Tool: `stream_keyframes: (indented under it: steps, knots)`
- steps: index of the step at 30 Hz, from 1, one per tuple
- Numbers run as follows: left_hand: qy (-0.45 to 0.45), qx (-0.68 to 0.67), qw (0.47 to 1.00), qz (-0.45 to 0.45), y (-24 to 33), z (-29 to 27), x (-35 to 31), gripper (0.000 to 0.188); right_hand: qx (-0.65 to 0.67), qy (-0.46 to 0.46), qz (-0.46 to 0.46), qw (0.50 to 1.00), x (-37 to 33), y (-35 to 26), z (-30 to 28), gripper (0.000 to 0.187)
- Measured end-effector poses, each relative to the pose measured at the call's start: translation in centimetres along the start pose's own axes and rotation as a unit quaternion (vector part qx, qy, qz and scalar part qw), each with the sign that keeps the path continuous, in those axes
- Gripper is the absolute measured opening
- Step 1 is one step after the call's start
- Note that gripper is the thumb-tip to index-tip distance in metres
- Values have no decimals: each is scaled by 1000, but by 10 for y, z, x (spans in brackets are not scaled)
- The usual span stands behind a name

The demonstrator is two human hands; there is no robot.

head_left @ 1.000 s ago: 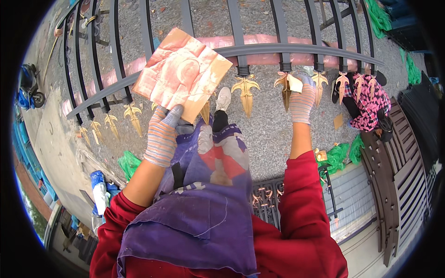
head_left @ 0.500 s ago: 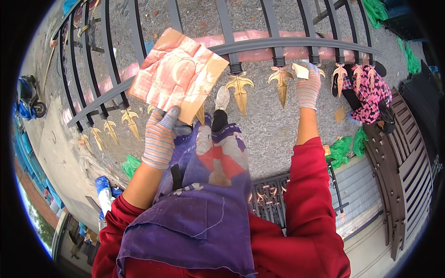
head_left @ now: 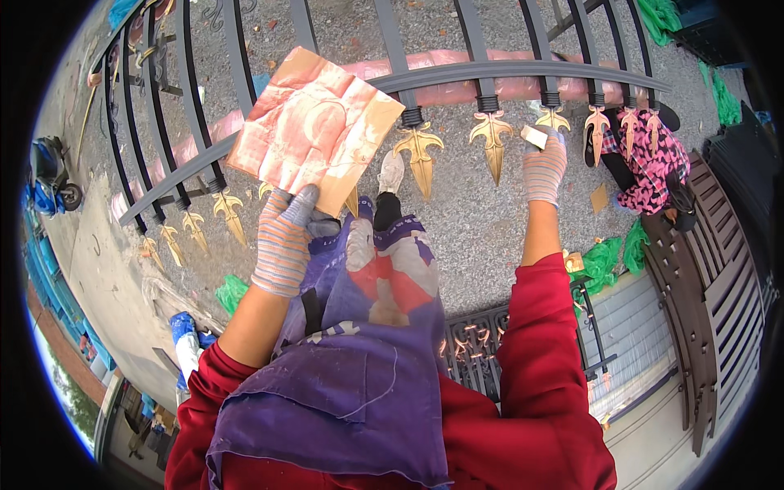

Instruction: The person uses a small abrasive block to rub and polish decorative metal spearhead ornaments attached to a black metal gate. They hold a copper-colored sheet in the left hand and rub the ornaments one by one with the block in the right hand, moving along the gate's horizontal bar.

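My left hand [head_left: 282, 245], in a striped grey glove, grips the lower edge of a square piece of cardboard [head_left: 318, 122] smeared with shiny pink-copper paint. My right hand [head_left: 545, 170], gloved alike, pinches a small pale sponge block [head_left: 534, 136]. That hand is just below a gold spearhead finial [head_left: 554, 119], partly hidden by my fingers; whether they touch I cannot tell. To its left hang two more gold finials, the nearer [head_left: 492, 140] and the farther [head_left: 419, 155]. A finial to its right [head_left: 597, 129] looks pinker. All point toward me from a dark metal fence [head_left: 457, 77].
Pink wrapping [head_left: 441, 61] lies under the fence rail. At the right a person in a pink-and-black patterned top [head_left: 657, 159] crouches near the fence end. Brown slatted panels [head_left: 694, 302], green plastic [head_left: 600, 265] and a black ornamental panel [head_left: 474, 351] lie nearby.
My right hand has drawn back slightly toward me with the sponge block, which has turned, and more of the finial above it shows. My left hand and the cardboard have hardly moved.
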State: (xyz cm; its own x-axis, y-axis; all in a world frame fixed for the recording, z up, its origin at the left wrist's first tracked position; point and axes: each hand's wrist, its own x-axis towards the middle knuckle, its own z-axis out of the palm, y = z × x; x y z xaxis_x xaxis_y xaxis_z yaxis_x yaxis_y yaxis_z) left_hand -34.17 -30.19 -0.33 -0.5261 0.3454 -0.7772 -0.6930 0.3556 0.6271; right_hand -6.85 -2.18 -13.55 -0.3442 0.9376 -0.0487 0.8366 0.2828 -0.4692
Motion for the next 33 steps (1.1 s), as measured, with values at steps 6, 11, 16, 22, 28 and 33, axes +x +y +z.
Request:
stream_keyframes:
  steps: [6,11,16,22,28,33]
  knots:
    - [-8,-9,1000,6,-2,3,-2,26,-21,35,-39,998,-9,-10,10,25]
    - [-22,-3,1000,-4,-5,-2,1,25,-17,4,-60,998,-8,-29,18,21]
    - [-14,-25,1000,8,-6,-3,0,25,-66,-75,17,995,-62,-23,12,25]
    - [2,-11,1000,-4,-5,-3,1,23,21,-44,70,996,-71,-20,17,29]
    - [-14,-2,1000,-4,-1,-1,-5,21,-74,-31,-30,996,-55,-39,19,27]
    - [-17,7,1000,-17,-6,-6,-4,21,-61,-89,76,991,-96,-29,-8,26]
